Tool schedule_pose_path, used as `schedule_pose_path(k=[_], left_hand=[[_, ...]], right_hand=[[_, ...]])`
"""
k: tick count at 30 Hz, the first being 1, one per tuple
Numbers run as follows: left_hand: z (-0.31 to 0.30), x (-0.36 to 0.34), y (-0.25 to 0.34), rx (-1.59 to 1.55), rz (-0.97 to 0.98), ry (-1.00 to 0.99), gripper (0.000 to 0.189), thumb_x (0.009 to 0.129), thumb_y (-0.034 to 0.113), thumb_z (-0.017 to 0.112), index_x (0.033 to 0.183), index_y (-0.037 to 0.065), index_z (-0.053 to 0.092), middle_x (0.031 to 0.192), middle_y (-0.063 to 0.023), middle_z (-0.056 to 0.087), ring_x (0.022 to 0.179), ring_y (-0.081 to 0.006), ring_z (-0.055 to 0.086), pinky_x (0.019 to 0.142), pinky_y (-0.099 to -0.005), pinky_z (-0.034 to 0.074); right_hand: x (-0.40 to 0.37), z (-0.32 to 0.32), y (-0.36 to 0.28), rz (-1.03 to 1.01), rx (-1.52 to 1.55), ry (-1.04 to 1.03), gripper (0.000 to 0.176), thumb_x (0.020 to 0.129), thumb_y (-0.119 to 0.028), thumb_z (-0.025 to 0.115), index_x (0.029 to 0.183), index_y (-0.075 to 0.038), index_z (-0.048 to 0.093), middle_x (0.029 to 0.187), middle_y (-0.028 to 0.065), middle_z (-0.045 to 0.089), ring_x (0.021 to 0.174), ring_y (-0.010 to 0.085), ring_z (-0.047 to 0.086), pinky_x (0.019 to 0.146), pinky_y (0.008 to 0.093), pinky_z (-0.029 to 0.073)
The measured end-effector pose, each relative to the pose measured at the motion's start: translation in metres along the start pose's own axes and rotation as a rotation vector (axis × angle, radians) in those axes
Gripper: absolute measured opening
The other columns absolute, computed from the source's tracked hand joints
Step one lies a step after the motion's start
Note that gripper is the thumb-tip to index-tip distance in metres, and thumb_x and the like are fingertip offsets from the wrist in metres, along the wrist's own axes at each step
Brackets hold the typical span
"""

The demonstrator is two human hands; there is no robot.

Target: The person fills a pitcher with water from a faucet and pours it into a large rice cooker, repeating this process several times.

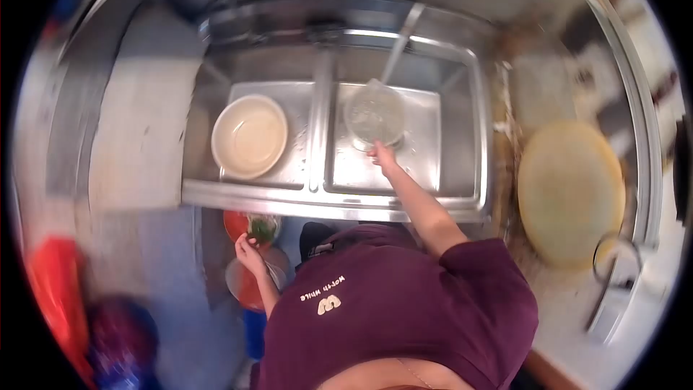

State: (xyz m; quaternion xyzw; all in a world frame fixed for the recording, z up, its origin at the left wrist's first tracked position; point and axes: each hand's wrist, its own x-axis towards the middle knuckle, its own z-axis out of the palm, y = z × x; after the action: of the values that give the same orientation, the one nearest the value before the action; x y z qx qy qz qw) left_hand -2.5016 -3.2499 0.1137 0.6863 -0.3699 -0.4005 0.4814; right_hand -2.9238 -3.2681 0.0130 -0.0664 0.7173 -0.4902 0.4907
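My right hand (pixel 382 155) reaches into the right sink basin, its fingers closed on the near rim of a clear, round plastic container (pixel 374 112). Motion blur hides what the container holds, if anything. Down in front of the sink, my left hand (pixel 249 249) has its fingers curled together at a bunch of green leaves (pixel 263 229). Those leaves are over a red container (pixel 235 224) below the sink's front edge. In the left basin sits a round cream-coloured bowl (pixel 250 136).
A metal divider (pixel 320 130) separates the two basins, and a slim faucet spout (pixel 401 45) reaches over the right one. To the right stands a large yellowish oval lid or board (pixel 570 195). Another tub (pixel 253 282) is beside my left forearm; a red bag (pixel 59 296) lies far left.
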Motion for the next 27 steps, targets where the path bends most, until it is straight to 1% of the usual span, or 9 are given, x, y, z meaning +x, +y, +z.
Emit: schedule_pose_path(k=[3, 4, 5, 7, 10, 13, 18, 24, 27], left_hand=[[0.046, 0.022, 0.047, -0.048, 0.100, -0.156, 0.020, 0.084, 0.021, 0.039, 0.089, 0.004, 0.050, 0.064, -0.0003, 0.047, 0.056, -0.0069, 0.043, 0.048, -0.0185, 0.037], [0.056, 0.028, 0.056, -0.056, 0.065, -0.235, 0.021, 0.084, 0.021, 0.039, 0.089, 0.004, 0.050, 0.064, -0.0004, 0.047, 0.056, -0.0070, 0.043, 0.047, -0.0189, 0.037], [0.061, 0.031, 0.063, -0.061, 0.032, -0.308, 0.021, 0.084, 0.021, 0.039, 0.089, 0.004, 0.050, 0.064, -0.0004, 0.047, 0.055, -0.0071, 0.043, 0.045, -0.0194, 0.037], [0.083, 0.028, 0.094, 0.173, 0.157, -0.417, 0.024, 0.084, 0.024, 0.039, 0.090, 0.005, 0.051, 0.064, -0.0001, 0.047, 0.054, -0.0059, 0.042, 0.044, -0.0188, 0.035], [0.091, 0.068, 0.082, 0.233, 0.218, -0.661, 0.024, 0.083, 0.025, 0.040, 0.088, 0.005, 0.052, 0.066, 0.0003, 0.049, 0.052, -0.0043, 0.038, 0.046, -0.0166, 0.030], [0.103, 0.104, 0.085, 0.314, 0.325, -0.832, 0.022, 0.083, 0.023, 0.041, 0.088, 0.005, 0.052, 0.066, 0.0001, 0.050, 0.052, -0.0046, 0.038, 0.045, -0.0170, 0.030], [0.137, 0.117, 0.115, 0.422, 0.390, -1.014, 0.021, 0.083, 0.023, 0.040, 0.093, 0.007, 0.050, 0.071, -0.0023, 0.049, 0.066, -0.0096, 0.046, 0.058, -0.0243, 0.039], [0.187, 0.079, 0.128, 0.376, 0.491, -1.289, 0.020, 0.083, 0.020, 0.040, 0.094, 0.007, 0.050, 0.072, -0.0018, 0.049, 0.067, -0.0087, 0.046, 0.058, -0.0230, 0.039], [0.201, 0.063, 0.117, 0.311, 0.400, -1.477, 0.018, 0.083, 0.018, 0.042, 0.094, 0.006, 0.050, 0.072, -0.0015, 0.049, 0.067, -0.0073, 0.046, 0.055, -0.0198, 0.038]], right_hand=[[-0.002, 0.001, -0.003, -0.039, -0.052, 0.118, 0.036, 0.071, -0.040, 0.049, 0.064, -0.005, 0.054, 0.068, 0.0059, 0.054, 0.069, 0.0168, 0.049, 0.063, 0.0328, 0.040], [-0.001, 0.000, -0.001, -0.051, -0.015, 0.111, 0.036, 0.071, -0.039, 0.050, 0.066, -0.003, 0.055, 0.071, 0.0094, 0.055, 0.070, 0.0215, 0.051, 0.066, 0.0328, 0.041], [-0.004, 0.001, -0.002, -0.144, -0.054, 0.229, 0.036, 0.070, -0.038, 0.051, 0.067, -0.003, 0.055, 0.071, 0.0108, 0.055, 0.071, 0.0236, 0.051, 0.067, 0.0335, 0.040], [-0.016, 0.010, -0.013, -0.281, -0.141, 0.475, 0.036, 0.069, -0.037, 0.052, 0.068, -0.001, 0.055, 0.071, 0.0138, 0.056, 0.073, 0.0276, 0.050, 0.071, 0.0350, 0.040], [-0.037, 0.016, -0.017, -0.272, -0.387, 0.659, 0.036, 0.067, -0.032, 0.054, 0.078, 0.002, 0.054, 0.081, 0.0178, 0.053, 0.083, 0.0317, 0.046, 0.078, 0.0379, 0.036], [-0.075, 0.028, -0.024, -0.270, -0.276, 0.797, 0.038, 0.065, -0.026, 0.055, 0.090, 0.002, 0.051, 0.093, 0.0182, 0.049, 0.094, 0.0315, 0.040, 0.084, 0.0362, 0.032], [-0.128, 0.031, -0.010, -0.374, -0.284, 0.867, 0.037, 0.066, -0.017, 0.053, 0.096, 0.002, 0.046, 0.101, 0.0179, 0.044, 0.100, 0.0314, 0.035, 0.086, 0.0361, 0.031], [-0.186, 0.026, -0.015, -0.395, -0.224, 1.004, 0.035, 0.067, -0.016, 0.051, 0.095, 0.002, 0.044, 0.099, 0.0178, 0.042, 0.100, 0.0304, 0.035, 0.086, 0.0356, 0.031], [-0.196, 0.027, -0.009, -0.389, -0.195, 1.075, 0.033, 0.066, -0.015, 0.050, 0.094, 0.002, 0.045, 0.098, 0.0168, 0.043, 0.099, 0.0292, 0.036, 0.085, 0.0353, 0.032]])
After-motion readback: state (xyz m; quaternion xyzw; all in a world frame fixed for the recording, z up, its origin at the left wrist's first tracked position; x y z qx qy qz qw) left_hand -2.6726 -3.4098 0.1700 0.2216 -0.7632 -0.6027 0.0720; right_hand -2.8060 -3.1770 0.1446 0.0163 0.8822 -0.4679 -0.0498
